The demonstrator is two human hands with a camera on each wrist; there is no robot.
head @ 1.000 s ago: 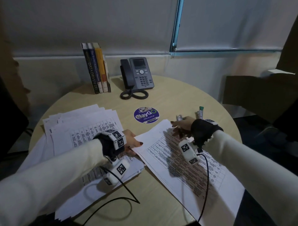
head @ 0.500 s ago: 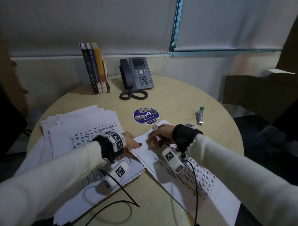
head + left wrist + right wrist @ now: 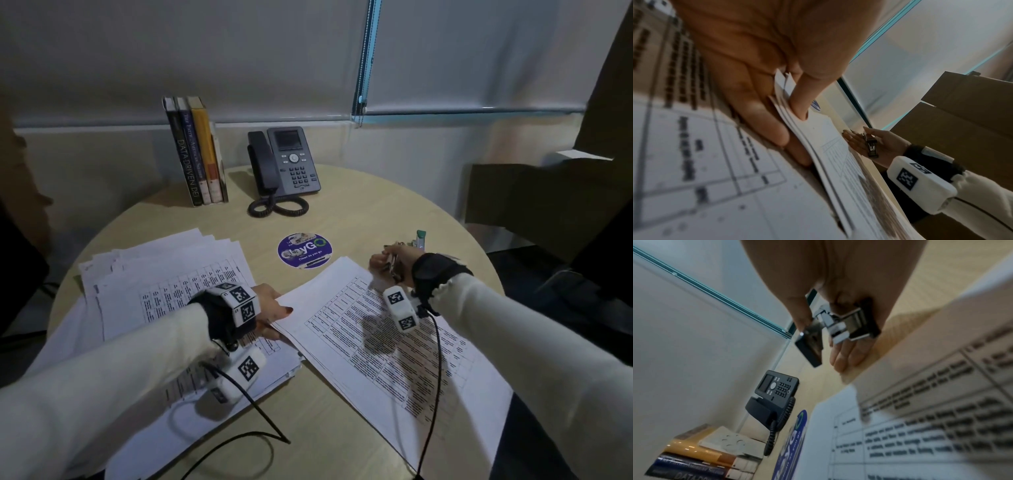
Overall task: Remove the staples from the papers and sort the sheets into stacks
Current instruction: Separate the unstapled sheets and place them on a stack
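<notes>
A stapled set of printed sheets (image 3: 394,349) lies at an angle in front of me on the round table (image 3: 376,212). My left hand (image 3: 278,314) pinches its left corner, thumb on top and fingers (image 3: 766,116) under the sheets' edge (image 3: 813,129). My right hand (image 3: 388,265) hovers off the set's far right corner and grips a small metal staple remover (image 3: 838,327), which also shows in the left wrist view as the staple remover (image 3: 871,146). To the left lies a loose pile of printed sheets (image 3: 154,284), partly under my left forearm.
A small metal tool with a green end (image 3: 420,238) lies just beyond my right hand. A round purple sticker (image 3: 304,250) is on the table's middle. A desk phone (image 3: 287,164) and upright books (image 3: 197,154) stand at the back. Wrist-camera cables (image 3: 246,435) trail near me.
My right hand went left to the set's top corner with the staple remover, then drew back right to where it was. The left hand kept its pinch on the left corner.
</notes>
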